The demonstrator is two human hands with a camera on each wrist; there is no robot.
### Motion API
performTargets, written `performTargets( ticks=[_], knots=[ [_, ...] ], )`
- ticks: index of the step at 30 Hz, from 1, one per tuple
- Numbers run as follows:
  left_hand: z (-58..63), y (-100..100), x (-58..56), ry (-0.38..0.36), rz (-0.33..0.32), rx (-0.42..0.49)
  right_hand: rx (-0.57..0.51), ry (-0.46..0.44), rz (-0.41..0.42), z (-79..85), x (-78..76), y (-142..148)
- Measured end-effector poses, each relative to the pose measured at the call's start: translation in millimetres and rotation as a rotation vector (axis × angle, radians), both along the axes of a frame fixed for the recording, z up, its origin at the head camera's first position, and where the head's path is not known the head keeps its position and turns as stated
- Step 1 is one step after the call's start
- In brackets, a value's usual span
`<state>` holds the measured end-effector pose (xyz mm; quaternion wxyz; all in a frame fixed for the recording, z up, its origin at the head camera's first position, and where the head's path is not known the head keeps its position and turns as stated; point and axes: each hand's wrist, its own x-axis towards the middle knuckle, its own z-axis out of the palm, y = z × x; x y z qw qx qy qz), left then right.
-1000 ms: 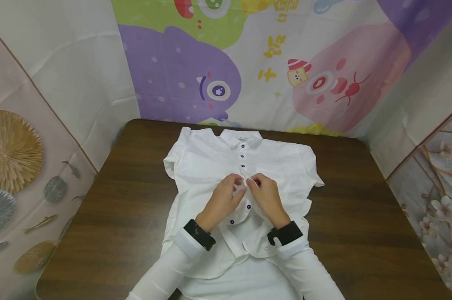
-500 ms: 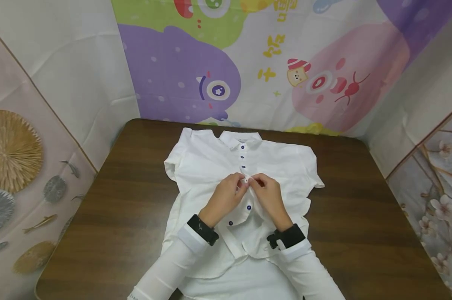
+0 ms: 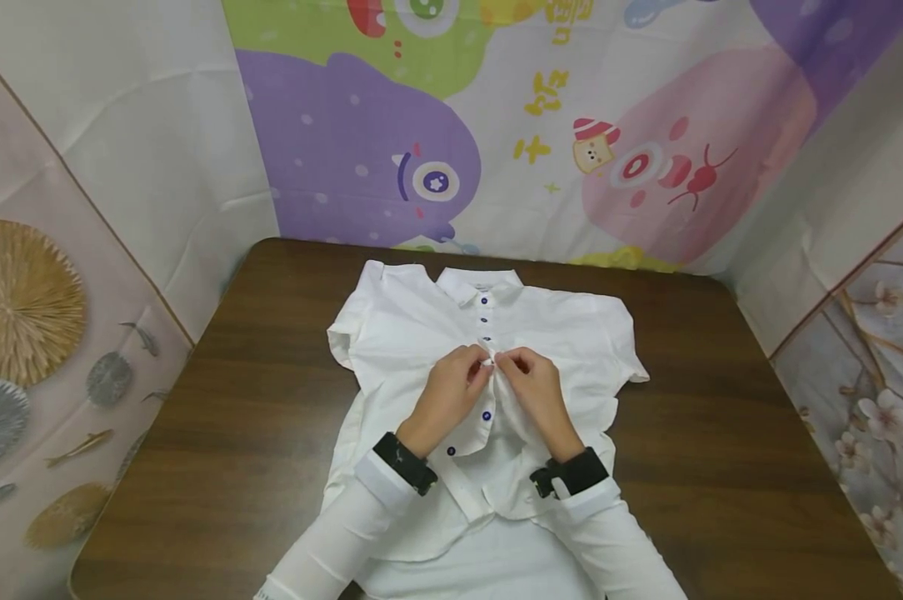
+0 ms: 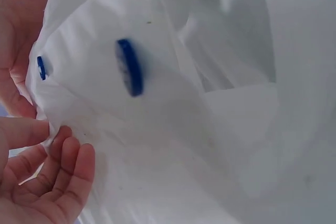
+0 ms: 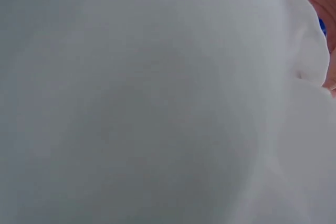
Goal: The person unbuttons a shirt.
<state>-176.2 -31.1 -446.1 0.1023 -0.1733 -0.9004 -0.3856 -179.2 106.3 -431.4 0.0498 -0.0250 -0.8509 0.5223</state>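
A white short-sleeved shirt (image 3: 571, 325) lies front up, collar at the far side, with blue buttons down its front. At the middle of the placket, my left hand (image 3: 446, 390) pinches the cloth between thumb and fingers. Close against it from the other side, my right hand (image 3: 536, 393) also pinches the placket edge. In the left wrist view, a blue button (image 4: 130, 67) stands out on the loose flap beside my left hand's curled fingers (image 4: 68, 182). Between the fingertips, any button is hidden. Cloth fills most of the right wrist view.
The shirt rests on a dark brown wooden table (image 3: 721, 467). Below the hands the shirt front hangs apart, with a lower button (image 3: 451, 451) on the left flap. Behind the table hangs a cartoon-printed curtain (image 3: 361, 150).
Both hands stay at the placket, still pinching. The shirt's collar and upper buttons have shifted slightly toward me, and the lower flap with its buttons has swung a little left.
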Motion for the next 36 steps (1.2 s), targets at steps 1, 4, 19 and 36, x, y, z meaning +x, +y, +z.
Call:
performTargets(
  ticks=[1,4,19,36],
  knots=[
    [0.0,-0.2,0.2,0.003,0.000,0.007,-0.007,-0.008,-0.001,-0.1,-0.5,0.0],
    [0.1,-0.5,0.8,0.011,-0.003,0.033,-0.038,-0.028,-0.003,-0.8,-1.5,-0.2],
    [-4.1,0.2,1.6,0.010,-0.020,0.084,-0.084,-0.102,0.003,-5.7,-2.1,-1.6],
    [-5.9,0.4,3.7,0.005,-0.026,0.094,-0.077,-0.155,0.036,-12.9,-2.5,0.1]
  ],
)
